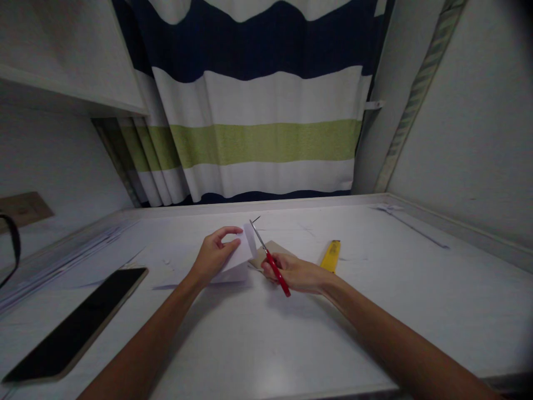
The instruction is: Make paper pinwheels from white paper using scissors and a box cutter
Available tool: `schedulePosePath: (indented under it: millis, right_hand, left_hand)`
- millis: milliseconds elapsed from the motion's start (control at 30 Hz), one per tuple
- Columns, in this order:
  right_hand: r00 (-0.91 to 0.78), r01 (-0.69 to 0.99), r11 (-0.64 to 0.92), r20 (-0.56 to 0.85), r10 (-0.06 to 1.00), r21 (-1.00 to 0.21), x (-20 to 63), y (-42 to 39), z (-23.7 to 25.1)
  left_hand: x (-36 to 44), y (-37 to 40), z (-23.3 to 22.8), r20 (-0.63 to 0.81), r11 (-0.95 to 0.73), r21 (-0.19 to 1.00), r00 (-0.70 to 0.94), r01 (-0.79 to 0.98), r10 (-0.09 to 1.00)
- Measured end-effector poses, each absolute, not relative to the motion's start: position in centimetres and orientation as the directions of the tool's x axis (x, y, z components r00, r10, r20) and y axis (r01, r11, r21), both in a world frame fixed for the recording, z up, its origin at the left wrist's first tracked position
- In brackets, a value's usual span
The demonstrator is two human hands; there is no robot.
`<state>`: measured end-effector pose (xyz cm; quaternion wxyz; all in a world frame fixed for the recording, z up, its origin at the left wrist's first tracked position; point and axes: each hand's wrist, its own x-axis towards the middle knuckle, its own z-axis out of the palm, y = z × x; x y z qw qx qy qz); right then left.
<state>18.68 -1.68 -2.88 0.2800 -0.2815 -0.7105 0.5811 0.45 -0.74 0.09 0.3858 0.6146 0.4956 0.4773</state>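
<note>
My left hand (217, 251) pinches a folded sheet of white paper (237, 256) between thumb and fingers, a little above the table. In my right hand (293, 271) is a pair of scissors (278, 273) with red handles, the fingers wrapped round them. Their metal blades point up and away, close to the paper's right edge; the blades look slightly apart. Beneath and behind the scissors lies a flat beige piece (272, 247), partly hidden by my right hand. Just beyond my right wrist is a yellow tool (331, 255), perhaps a utility knife, its near end covered.
A dark phone-like slab (79, 322) lies at the left front. Stacked white sheets (87, 255) run along the left wall. A thin dark strip (412, 226) lies at the back right. A striped curtain (266, 139) hangs behind the white table (258, 344).
</note>
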Motion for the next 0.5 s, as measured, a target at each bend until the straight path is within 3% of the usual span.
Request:
schedulePosePath:
  millis: [100, 300, 500]
  right_hand:
    - [-0.712, 0.048, 0.113, 0.045, 0.700, -0.992, 18.8, -1.8, -2.6]
    - [-0.756, 0.043, -0.228, -0.181, 0.630, -0.973, 19.2, -2.4, -1.6]
    - [-0.760, 0.099, -0.258, -0.240, 0.604, -0.961, 19.0, -2.0, -2.3]
  left_hand:
    - [0.6, -0.9, 0.2, 0.218, -0.228, 0.940, 0.066, 0.253, 0.974]
    - [0.5, -0.9, 0.0, 0.230, -0.241, 0.940, 0.073, 0.243, 0.970]
    - [0.2, -0.4, -0.4, 0.253, -0.270, 0.934, 0.099, 0.236, 0.962]
